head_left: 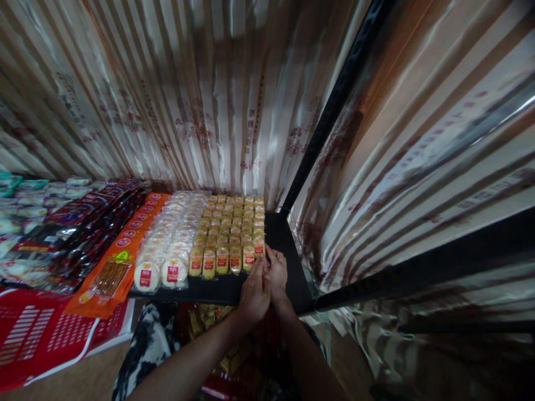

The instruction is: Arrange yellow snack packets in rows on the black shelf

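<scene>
Rows of small wrapped yellow snack cakes [222, 259] stand on a black shelf [279, 231], their front packs showing red labels. Both my hands meet at the front right corner of these rows. My left hand [256, 287] has its fingers together against the lower front of the wrapped snack cake [259, 245] at the right end. My right hand [277, 273] is curled at the right side of that same pack, thumb and fingers closed in. The fingertips are partly hidden and dim.
Left of the cakes stand two rows of round white wrapped crackers [174, 272], an orange snack bag [112, 273] and stacked dark packets [87, 223]. A red basket [37, 334] is at lower left. Gold packs [229, 356] lie below the shelf. A black post [321, 122] rises behind, before striped sheeting [200, 83].
</scene>
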